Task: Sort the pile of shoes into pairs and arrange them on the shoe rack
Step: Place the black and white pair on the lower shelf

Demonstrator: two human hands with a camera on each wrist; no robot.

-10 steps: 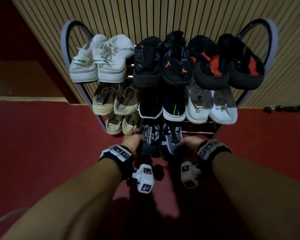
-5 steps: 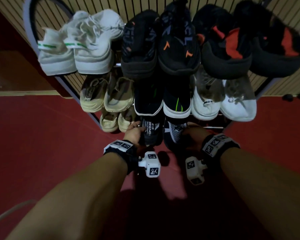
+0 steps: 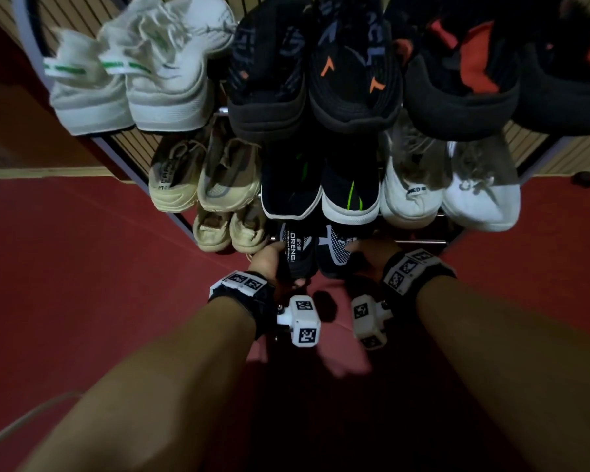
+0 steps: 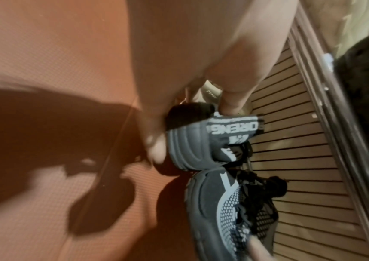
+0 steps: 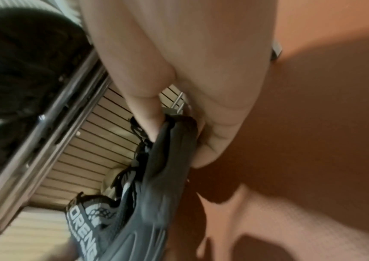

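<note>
Left shoe of the held pair: a black trainer with white lettering on its heel tab (image 3: 295, 253), gripped at the heel by the left hand (image 3: 268, 262); thumb on the inner side, fingers under the sole (clearest in the left wrist view, where the heel (image 4: 203, 141) sits between thumb and fingers).
Right shoe of the held pair: a matching black trainer with a white dotted panel (image 3: 336, 252), just beside the first and touching it, pinched at the heel by the right hand (image 3: 372, 257); the right wrist view shows the thumb pressed inside the collar and fingers round the outside of this shoe (image 5: 165, 159).
Where the pair is: low, at the front of the shoe rack (image 3: 419, 240), directly ahead of both hands; whether the soles rest on the bottom bars I cannot tell.
Beyond the left hand: a small beige pair (image 3: 230, 229) just beside the held pair on the lowest level, a larger beige pair (image 3: 205, 178) above it.
Straight beyond the hands: a black pair with green stripes (image 3: 321, 189), one level up.
Beyond the right hand: a white pair (image 3: 450, 192) on that same level.
Farthest from the hands (top level): white trainers with green stripes (image 3: 133, 76), black ones with orange marks (image 3: 314, 69), black and red ones (image 3: 484, 73).
Under the hands: red floor (image 3: 82, 267); slatted wall (image 3: 559, 155) behind the rack.
</note>
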